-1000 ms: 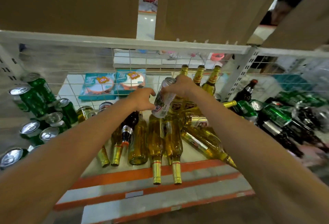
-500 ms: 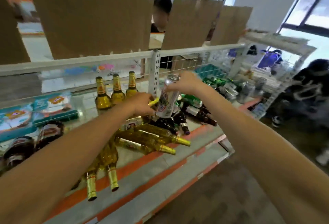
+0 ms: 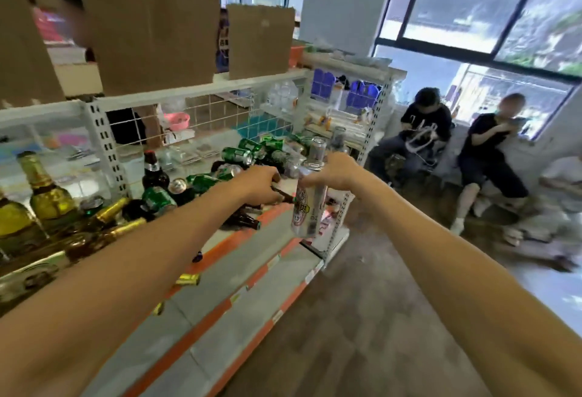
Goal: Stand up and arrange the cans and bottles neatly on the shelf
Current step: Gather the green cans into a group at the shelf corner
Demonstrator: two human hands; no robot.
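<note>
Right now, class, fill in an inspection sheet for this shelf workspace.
Surface: shelf, grey with orange strips.
Job's things: green cans, gold bottles and dark bottles mostly lying jumbled; one silver can upright.
Clutter: cardboard above; pink bowl behind mesh.
Grips: right hand holds white can by its top; left hand on a dark bottle, hold unclear.
Cables: nothing seen.
Surroundings: two seated people, windows.

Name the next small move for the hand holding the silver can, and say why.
Probably set the silver can down upright beside the standing can at the right end of the shelf. The right hand grips it by the top above the shelf edge, and a similar can already stands there.
</note>
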